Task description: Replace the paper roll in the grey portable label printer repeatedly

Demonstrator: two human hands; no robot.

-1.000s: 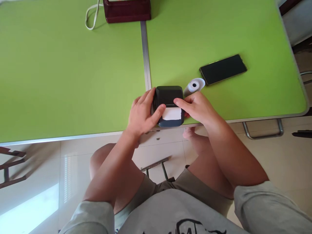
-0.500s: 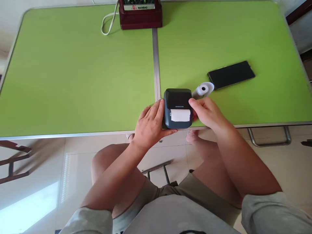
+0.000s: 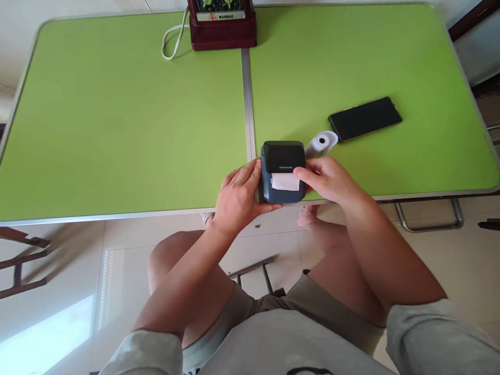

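A small dark portable label printer (image 3: 283, 155) sits near the table's front edge, with a short strip of white paper (image 3: 284, 182) sticking out of its front slot. My left hand (image 3: 239, 195) braces the printer's left side, fingers together along it and thumb at its front bottom edge. On the other side, my right hand (image 3: 330, 179) grips the printer's right edge. Its thumb tip lies over the top right corner of the paper strip, and its other fingers are partly hidden beside the casing. Behind that hand lies a roll of white paper (image 3: 322, 141), partly unwound.
A black phone (image 3: 366, 119) lies on the green table (image 3: 133, 120) to the right, close to the paper roll. At the back stands a dark red box-shaped device (image 3: 223, 36) with a white cord (image 3: 174, 44). A metal strip (image 3: 247, 99) divides the tabletop.
My right thumb has shifted from the printer's right edge inward and down, onto the paper strip's corner. My left hand keeps its place on the printer. The view has shifted slightly.
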